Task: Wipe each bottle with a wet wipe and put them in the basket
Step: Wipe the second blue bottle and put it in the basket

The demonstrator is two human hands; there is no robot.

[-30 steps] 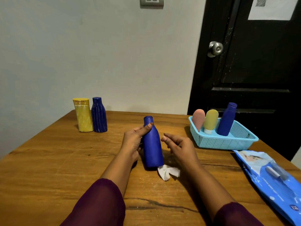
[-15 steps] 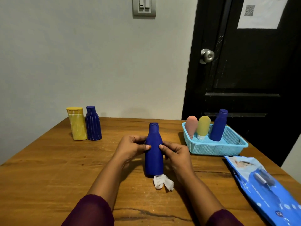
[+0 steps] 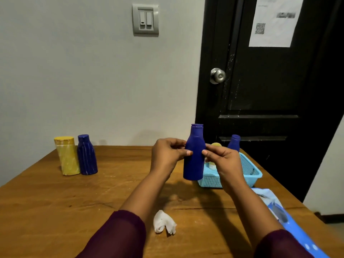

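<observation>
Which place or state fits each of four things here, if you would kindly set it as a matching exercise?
1. plain blue bottle
2. crumpled wipe
3. yellow bottle
4. wipes pack

A. lying at the right table edge
B. held in the air by left hand and right hand
C. standing beside the ribbed blue bottle
D. lying between the forearms

Pairs: 1-B, 2-D, 3-C, 4-A.

Looks like a plain room in a home: worn wooden tabletop [image 3: 55,202] against a pale painted wall [image 3: 74,81], light switch [image 3: 145,19] above, black panelled door [image 3: 270,90] with round knob [image 3: 217,75] far right, paper notice [image 3: 271,34] stuck on.
</observation>
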